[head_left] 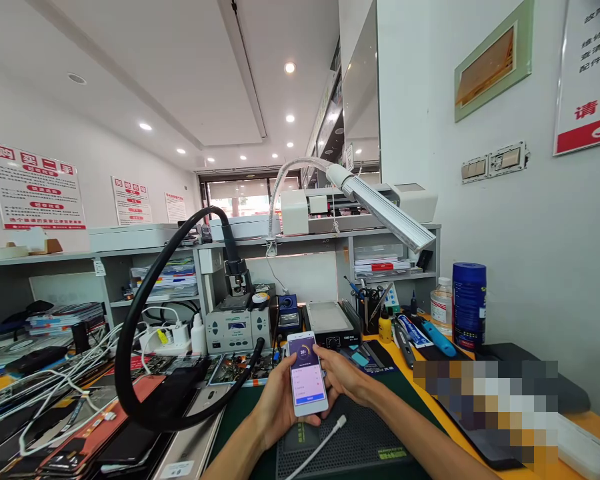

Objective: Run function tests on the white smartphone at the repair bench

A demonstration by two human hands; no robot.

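Note:
A white smartphone with a lit screen is held upright in front of me, above the work mat. Its screen shows a dark purple top with a round dial and a blue bar at the bottom. My left hand wraps the phone's left side and lower edge, thumb along the side. My right hand grips the right side, its thumb near the upper right of the screen. Below the hands lies a dark perforated pad, with a white cable across it, its plug end loose.
A thick black hose loops up on the left from a grey soldering station. Phones and tangled white cables crowd the left side. A lamp hangs overhead; a blue can and tools stand at right.

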